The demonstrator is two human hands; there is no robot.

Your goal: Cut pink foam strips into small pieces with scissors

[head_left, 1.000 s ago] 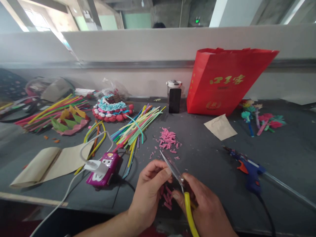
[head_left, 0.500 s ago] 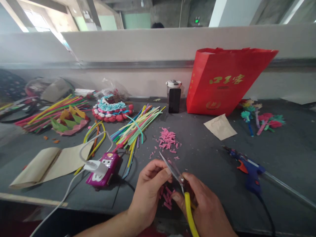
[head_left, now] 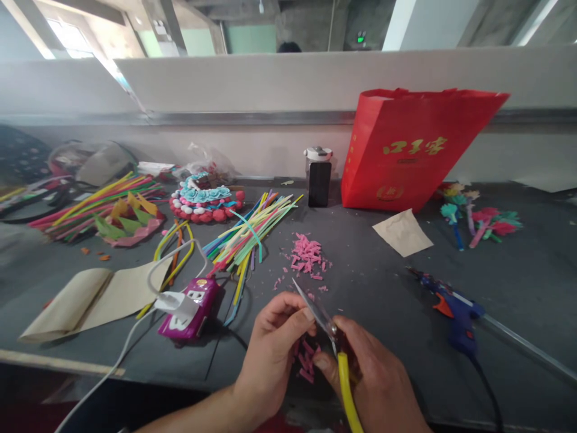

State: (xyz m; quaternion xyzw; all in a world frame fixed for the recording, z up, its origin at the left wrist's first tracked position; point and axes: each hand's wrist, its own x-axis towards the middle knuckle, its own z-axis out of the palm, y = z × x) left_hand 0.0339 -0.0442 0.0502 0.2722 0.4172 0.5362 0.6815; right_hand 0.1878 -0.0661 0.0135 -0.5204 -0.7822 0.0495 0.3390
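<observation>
My right hand is wrapped round yellow-handled scissors, whose blades point up and to the left. Beside the blades, my left hand is closed with thumb and fingers pinched together; whatever lies between them is hidden. The blade tips reach just past the left fingertips. Between and below the hands lie several short pink cut pieces on the dark table. A larger heap of pink pieces sits a little beyond the blade tips, with small scraps scattered around it.
Left of my hands is a purple power strip with a white plug and cable. Colourful pipe-cleaner-like sticks lie behind it. A blue glue gun rests at right. A phone and a red bag stand at the back.
Almost nothing differs; both hands and the scissors keep the same pose, and the whole view has shifted very slightly.
</observation>
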